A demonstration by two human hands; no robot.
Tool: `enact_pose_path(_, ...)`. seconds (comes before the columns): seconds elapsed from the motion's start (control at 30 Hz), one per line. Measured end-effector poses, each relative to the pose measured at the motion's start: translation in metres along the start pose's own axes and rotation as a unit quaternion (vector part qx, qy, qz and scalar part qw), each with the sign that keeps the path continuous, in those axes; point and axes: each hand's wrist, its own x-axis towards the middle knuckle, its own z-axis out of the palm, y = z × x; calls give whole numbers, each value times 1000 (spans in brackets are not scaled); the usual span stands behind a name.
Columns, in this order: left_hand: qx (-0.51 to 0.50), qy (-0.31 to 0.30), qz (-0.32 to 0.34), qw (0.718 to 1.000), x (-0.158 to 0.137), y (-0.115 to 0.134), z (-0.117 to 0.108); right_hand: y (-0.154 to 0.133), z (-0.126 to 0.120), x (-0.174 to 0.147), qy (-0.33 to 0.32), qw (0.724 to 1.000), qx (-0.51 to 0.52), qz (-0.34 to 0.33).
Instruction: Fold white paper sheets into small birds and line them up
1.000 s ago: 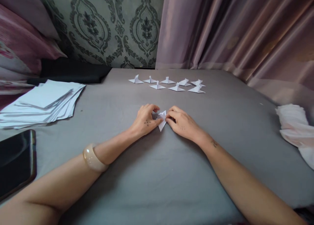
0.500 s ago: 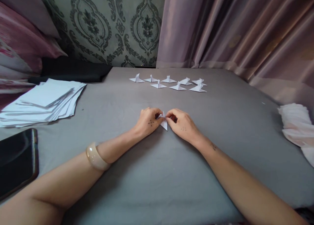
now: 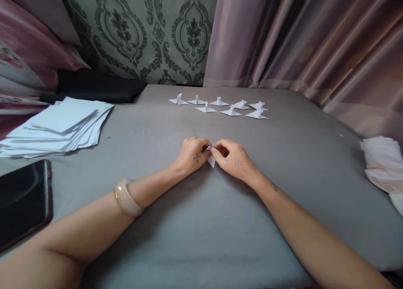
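Grey cloth (image 3: 220, 243) covers the broad, flat work surface, running from the bottom of the view up between two bare forearms with a wide stretch of room on the right-hand side. At the near left, a black smartphone (image 3: 23, 203) with a dark, rounded frame lies flat, cut off by the picture's edge and close to the left forearm, which wears a glossy cream-coloured bangle (image 3: 127, 198).

Farther out, around the middle of the cloth, a small folded white paper piece (image 3: 212, 160) sits between the hands. One sharp triangular point aims back toward the wearer; fingers hide most of its upper part, where only a small tip shows. The left hand (image 3: 194, 155) pinches it narrowly between thumb and fingers. The right hand (image 3: 234, 158) grips it from the other side, thumb and forefinger tips nearly meeting on the paper, fingers curled.

To the left lies an uneven stack of white paper sheets (image 3: 59, 125); well to the right, a crumpled white-and-pink fabric bundle (image 3: 382, 161). Beyond the hands, eight folded white paper figures (image 3: 206, 108) stand in two loose rows, short of the far edge. Behind that edge rise green-grey patterned wallpaper (image 3: 157, 32) and shiny mauve curtains (image 3: 277, 41).
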Motion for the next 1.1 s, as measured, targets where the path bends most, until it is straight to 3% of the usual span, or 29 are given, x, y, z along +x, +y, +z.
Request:
enact_pose_path(0.3, 27, 3, 26, 999, 0, -5, 3, -2, -1, 12, -1, 993, 40, 107)
enact_pose_path(0.63, 7, -16, 3, 1000, -3, 2, -5, 3, -11, 12, -67, 972, 149, 167)
enact_pose_path(0.87, -6, -21, 9, 1000, -4, 4, -8, 8, -10, 15, -107, 925, 252, 263)
enact_pose_path(1.1, -15, -19, 7, 1000, -5, 5, -9, 10, -10, 15, -117, 920, 270, 259)
